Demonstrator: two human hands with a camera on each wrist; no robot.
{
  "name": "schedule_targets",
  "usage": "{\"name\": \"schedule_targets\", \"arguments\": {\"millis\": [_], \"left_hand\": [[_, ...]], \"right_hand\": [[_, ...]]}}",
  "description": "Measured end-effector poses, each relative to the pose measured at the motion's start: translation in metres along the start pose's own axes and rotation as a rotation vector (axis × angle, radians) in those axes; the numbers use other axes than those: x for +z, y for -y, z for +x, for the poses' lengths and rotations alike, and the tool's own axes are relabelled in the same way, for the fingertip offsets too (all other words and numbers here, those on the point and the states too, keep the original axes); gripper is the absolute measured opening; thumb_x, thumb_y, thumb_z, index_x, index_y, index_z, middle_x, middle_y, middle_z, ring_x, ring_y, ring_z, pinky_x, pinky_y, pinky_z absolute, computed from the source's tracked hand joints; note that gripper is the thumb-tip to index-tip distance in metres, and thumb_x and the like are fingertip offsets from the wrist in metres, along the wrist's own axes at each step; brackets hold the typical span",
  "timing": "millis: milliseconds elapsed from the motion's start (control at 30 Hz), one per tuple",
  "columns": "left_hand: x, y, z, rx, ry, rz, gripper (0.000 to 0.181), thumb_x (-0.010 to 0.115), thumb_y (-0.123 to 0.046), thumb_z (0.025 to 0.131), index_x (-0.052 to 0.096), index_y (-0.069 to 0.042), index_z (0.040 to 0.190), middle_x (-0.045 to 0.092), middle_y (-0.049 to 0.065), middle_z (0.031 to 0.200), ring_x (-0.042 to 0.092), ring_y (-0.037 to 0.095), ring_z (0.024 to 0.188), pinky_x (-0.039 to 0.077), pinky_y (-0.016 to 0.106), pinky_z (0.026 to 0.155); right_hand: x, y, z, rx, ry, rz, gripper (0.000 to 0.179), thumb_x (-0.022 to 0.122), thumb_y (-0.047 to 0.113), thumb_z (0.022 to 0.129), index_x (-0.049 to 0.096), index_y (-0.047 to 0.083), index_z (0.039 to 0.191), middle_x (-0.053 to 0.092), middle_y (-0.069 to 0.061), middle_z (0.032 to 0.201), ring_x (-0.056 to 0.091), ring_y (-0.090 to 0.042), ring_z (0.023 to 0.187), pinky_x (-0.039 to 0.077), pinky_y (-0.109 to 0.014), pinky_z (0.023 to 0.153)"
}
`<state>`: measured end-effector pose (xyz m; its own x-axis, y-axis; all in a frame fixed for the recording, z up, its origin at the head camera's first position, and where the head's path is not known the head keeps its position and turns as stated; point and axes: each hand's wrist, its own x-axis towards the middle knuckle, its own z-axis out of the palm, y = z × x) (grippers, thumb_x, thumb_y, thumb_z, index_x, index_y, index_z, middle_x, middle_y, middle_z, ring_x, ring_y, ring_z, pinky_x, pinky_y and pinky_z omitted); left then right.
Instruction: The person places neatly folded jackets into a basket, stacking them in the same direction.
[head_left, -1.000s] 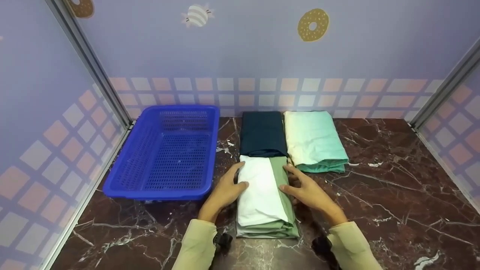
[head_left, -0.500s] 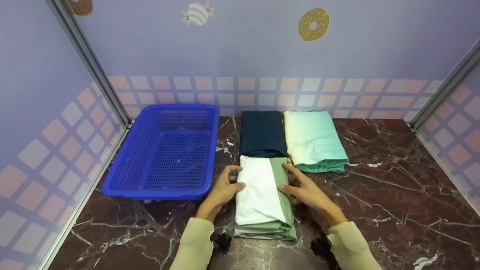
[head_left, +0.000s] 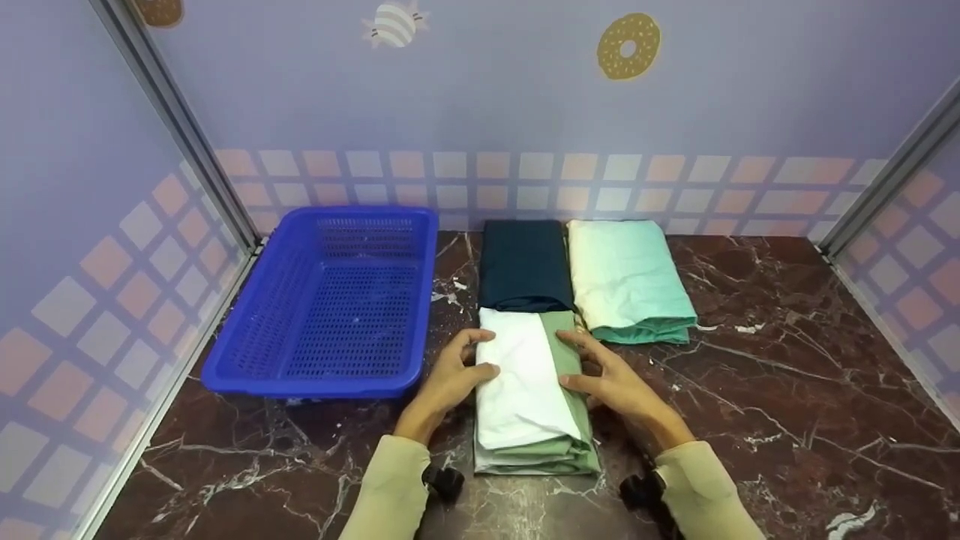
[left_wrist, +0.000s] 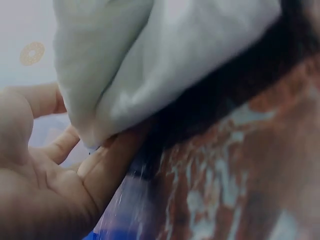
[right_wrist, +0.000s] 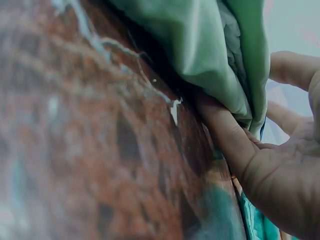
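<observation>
The folded white-and-sage-green cloth bundle (head_left: 534, 394) on the dark marble desk (head_left: 750, 375) is gripped at its sides by the left hand (head_left: 450, 379) and right hand (head_left: 611, 382), fingers curled underneath.

blue basket (head_left: 330, 300), white-and-green folded cloth (head_left: 529, 390)

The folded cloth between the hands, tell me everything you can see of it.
The folded cloth is a flat oblong bundle, white on top with sage green along its right side and layered near edge. It lies on the marble table, its far end meeting a dark folded cloth. The left hand and right hand grip its sides.
</observation>
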<state>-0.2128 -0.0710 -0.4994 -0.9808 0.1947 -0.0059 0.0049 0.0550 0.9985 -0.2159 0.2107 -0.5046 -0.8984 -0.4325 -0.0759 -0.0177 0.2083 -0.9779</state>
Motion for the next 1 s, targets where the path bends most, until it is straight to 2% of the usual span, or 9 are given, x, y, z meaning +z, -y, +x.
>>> {"name": "schedule_targets", "arguments": {"millis": [167, 400, 567, 733, 867, 1000], "left_hand": [[-0.002, -0.003, 0.0, -0.028, 0.034, 0.007, 0.061, 0.069, 0.002, 0.083, 0.055, 0.0, 0.142, 0.068, 0.022, 0.122, 0.068, 0.028, 0.094, 0.061, 0.04, 0.073], [-0.002, -0.002, -0.001, 0.019, 0.058, 0.031, 0.062, 0.069, 0.005, 0.083, 0.054, 0.001, 0.143, 0.066, 0.024, 0.128, 0.065, 0.03, 0.103, 0.06, 0.04, 0.079], [0.0, -0.009, -0.001, 0.068, 0.042, 0.102, 0.06, 0.068, 0.005, 0.083, 0.056, 0.002, 0.141, 0.062, 0.026, 0.138, 0.06, 0.034, 0.119, 0.056, 0.044, 0.094], [0.001, -0.02, -0.003, 0.118, 0.014, 0.167, 0.058, 0.068, 0.003, 0.084, 0.058, 0.001, 0.141, 0.057, 0.021, 0.148, 0.051, 0.034, 0.135, 0.045, 0.052, 0.11], [0.003, -0.025, -0.004, 0.148, -0.002, 0.177, 0.056, 0.07, 0.002, 0.084, 0.06, 0.0, 0.14, 0.059, 0.021, 0.146, 0.053, 0.035, 0.135, 0.045, 0.052, 0.11], [0.004, -0.029, -0.005, 0.168, -0.015, 0.167, 0.056, 0.071, 0.002, 0.084, 0.061, 0.0, 0.139, 0.062, 0.023, 0.14, 0.059, 0.035, 0.125, 0.054, 0.048, 0.099]], "right_hand": [[0.0, 0.0, 0.001, -0.002, -0.003, 0.02, 0.076, 0.075, 0.014, 0.099, 0.037, 0.013, 0.166, 0.039, -0.031, 0.144, 0.066, -0.034, 0.102, 0.063, -0.045, 0.068], [-0.001, 0.001, 0.0, 0.007, -0.009, 0.016, 0.076, 0.074, 0.013, 0.099, 0.037, 0.014, 0.166, 0.041, -0.032, 0.145, 0.069, -0.034, 0.097, 0.063, -0.046, 0.063], [-0.003, 0.008, -0.002, -0.016, -0.007, -0.034, 0.077, 0.074, 0.013, 0.1, 0.037, 0.014, 0.166, 0.042, -0.031, 0.144, 0.066, -0.034, 0.103, 0.062, -0.045, 0.062], [-0.006, 0.016, -0.003, -0.059, -0.011, -0.049, 0.078, 0.075, 0.012, 0.099, 0.035, 0.011, 0.166, 0.043, -0.03, 0.142, 0.066, -0.035, 0.107, 0.062, -0.044, 0.06], [-0.007, 0.019, -0.005, -0.078, -0.042, -0.065, 0.079, 0.076, 0.011, 0.098, 0.036, 0.011, 0.166, 0.044, -0.031, 0.144, 0.064, -0.034, 0.108, 0.06, -0.04, 0.058], [-0.008, 0.021, -0.006, -0.083, -0.075, -0.075, 0.079, 0.078, 0.01, 0.096, 0.039, 0.012, 0.165, 0.046, -0.03, 0.146, 0.063, -0.031, 0.103, 0.057, -0.036, 0.056]]}}
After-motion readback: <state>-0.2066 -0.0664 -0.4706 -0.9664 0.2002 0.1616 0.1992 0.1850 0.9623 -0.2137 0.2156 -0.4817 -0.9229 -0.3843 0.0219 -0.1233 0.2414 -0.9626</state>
